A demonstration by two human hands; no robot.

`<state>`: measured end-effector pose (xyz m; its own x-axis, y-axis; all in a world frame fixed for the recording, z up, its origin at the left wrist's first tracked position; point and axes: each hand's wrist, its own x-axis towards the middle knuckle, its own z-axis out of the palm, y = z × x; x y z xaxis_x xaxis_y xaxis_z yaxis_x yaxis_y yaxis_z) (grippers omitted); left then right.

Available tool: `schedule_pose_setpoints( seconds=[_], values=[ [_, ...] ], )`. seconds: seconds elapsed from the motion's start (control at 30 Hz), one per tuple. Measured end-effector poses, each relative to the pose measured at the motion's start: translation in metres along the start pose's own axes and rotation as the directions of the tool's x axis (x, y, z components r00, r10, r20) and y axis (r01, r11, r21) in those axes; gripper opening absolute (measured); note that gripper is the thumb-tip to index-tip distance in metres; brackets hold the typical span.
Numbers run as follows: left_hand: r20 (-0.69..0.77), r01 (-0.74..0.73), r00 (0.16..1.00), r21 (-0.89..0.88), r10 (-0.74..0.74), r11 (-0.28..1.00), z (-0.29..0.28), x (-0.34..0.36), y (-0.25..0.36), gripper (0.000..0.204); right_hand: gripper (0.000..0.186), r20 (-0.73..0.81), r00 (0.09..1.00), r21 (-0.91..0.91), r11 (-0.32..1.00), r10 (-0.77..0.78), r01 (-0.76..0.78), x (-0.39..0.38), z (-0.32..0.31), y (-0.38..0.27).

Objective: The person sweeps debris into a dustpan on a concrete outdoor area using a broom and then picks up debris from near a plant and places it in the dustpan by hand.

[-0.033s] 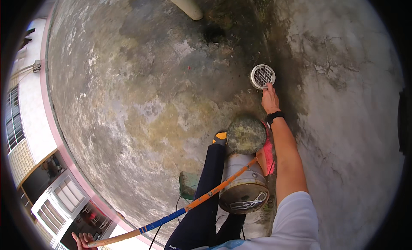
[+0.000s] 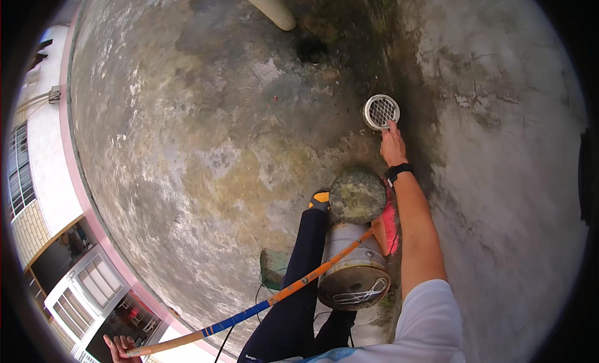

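Round grate (image 2: 381, 111), white-rimmed, sits at the far right in the head view, near the foot of the wall (image 2: 499, 132); I have the right hand (image 2: 393, 146) pinched narrow on its near edge. From my end I cannot tell whether it rests on the floor (image 2: 206, 107) or is lifted. The left hand (image 2: 121, 348), near left, holds the end of the broom (image 2: 299, 284). I judge the grip done; the dark hole (image 2: 313, 51), farther and leftward, lies uncovered, apart from the grate.

Outdoor yard (image 2: 199, 207): patchy concrete ground (image 2: 156, 107) beside a white building (image 2: 50, 138) (window bars (image 2: 22, 176) included).
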<state>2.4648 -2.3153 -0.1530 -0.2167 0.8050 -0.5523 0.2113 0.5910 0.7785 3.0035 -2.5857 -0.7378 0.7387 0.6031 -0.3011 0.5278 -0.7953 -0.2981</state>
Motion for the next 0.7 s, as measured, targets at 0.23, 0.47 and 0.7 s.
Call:
schedule_pose_setpoints(
  seconds=[0.23, 0.47, 0.7],
  values=[
    [0.268, -0.274, 0.920, -0.083, 0.287, 0.958, 0.027, -0.022, -0.007, 0.007, 0.029, 0.167, 0.982, 0.604, 0.796, -0.091, -0.029, -0.091, -0.097, -0.055],
    [0.697, -0.354, 0.582, -0.248, 0.420, 0.902, 0.056, -0.081, 0.006, 0.011, 0.025, 0.200, 0.958, 0.628, 0.777, -0.207, 0.037, -0.277, -0.213, -0.098],
    [0.874, -0.623, 0.171, -0.261, 0.455, 0.737, 0.037, -0.222, -0.027, 0.030, 0.026, 0.074, 0.930, 0.730, 0.654, -0.360, 0.195, -0.435, -0.316, -0.132]
  ],
)
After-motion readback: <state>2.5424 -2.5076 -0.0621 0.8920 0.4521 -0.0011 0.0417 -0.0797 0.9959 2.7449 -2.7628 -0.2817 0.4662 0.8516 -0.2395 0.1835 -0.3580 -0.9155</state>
